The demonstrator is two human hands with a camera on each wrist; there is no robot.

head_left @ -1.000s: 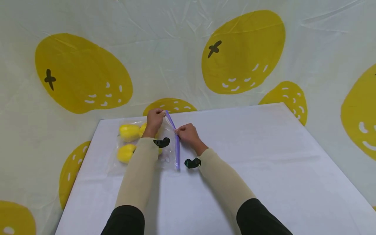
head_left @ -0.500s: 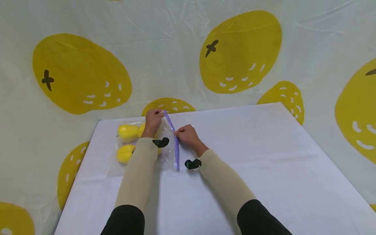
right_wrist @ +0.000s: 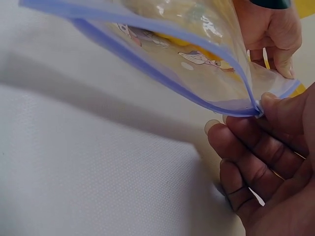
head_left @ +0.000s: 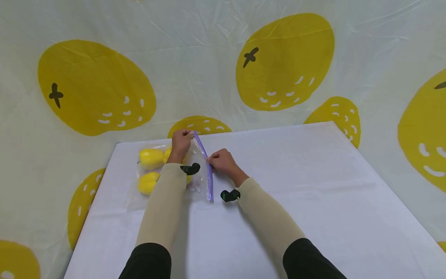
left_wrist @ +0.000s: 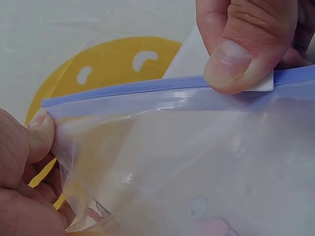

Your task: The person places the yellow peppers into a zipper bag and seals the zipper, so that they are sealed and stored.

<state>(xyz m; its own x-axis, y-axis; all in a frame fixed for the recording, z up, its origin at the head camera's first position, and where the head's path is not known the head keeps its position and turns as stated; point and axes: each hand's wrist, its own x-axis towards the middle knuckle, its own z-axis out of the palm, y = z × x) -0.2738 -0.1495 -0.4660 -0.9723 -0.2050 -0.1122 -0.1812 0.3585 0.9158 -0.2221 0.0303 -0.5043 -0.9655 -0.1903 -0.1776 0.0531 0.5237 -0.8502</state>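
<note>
A clear zip bag (head_left: pixel 198 170) with a purple zip strip lies on the white table, holding several yellow bell peppers (head_left: pixel 150 158). My left hand (head_left: pixel 181 145) pinches the far corner of the bag by the strip. Partway along the strip, my right hand (head_left: pixel 224 161) grips a small white slider (left_wrist: pixel 263 84) between thumb and finger. In the left wrist view, the purple strip (left_wrist: pixel 123 89) runs pressed together between the two hands. The right wrist view shows the bag's lips parted on the near side of the slider. My left forearm hides some of the peppers.
The white table (head_left: pixel 296 186) stretches to the right and toward me. Behind it hangs a pale sheet (head_left: pixel 195 69) printed with large yellow fruit. The bag lies near the table's far left corner.
My right hand has slid slightly toward me along the zip strip. The left hand keeps its hold on the far corner. The head view has shifted a little.
</note>
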